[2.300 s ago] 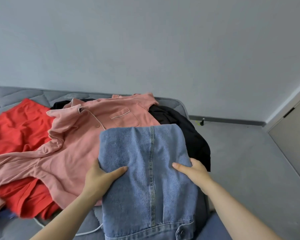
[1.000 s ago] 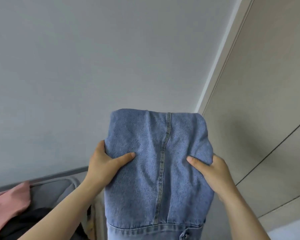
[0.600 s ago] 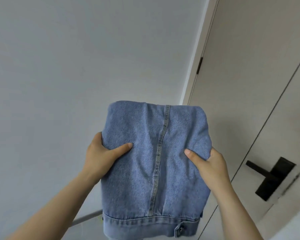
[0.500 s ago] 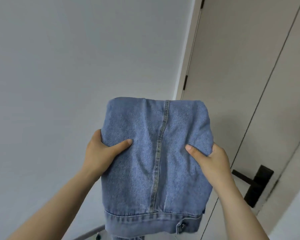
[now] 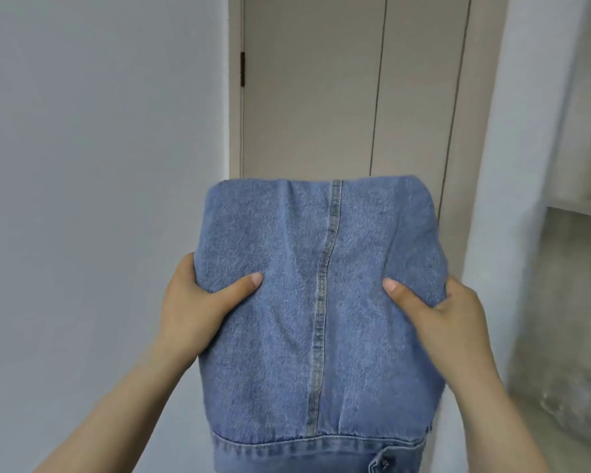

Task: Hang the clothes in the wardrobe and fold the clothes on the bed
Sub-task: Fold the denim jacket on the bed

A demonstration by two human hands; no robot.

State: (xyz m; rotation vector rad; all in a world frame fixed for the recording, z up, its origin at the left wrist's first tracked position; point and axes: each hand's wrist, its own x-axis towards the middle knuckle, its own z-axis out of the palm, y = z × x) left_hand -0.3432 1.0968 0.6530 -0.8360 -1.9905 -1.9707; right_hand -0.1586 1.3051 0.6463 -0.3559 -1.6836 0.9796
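Gripping folded denim garment [image 5: 318, 302]: left hand [image 5: 191, 302]; right hand [image 5: 447, 319]; fingers probably underneath.

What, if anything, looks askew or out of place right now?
Nothing stands out. The folded denim garment sits flat and even between the left hand and right hand, thumbs on top; the door behind looks closed.

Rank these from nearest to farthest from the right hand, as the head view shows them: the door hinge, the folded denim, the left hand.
1. Folded denim: in the grip of the right hand, at the denim's right edge.
2. Left hand: across the denim, holding its left edge.
3. Door hinge: high on the left edge of the door, well behind the denim.
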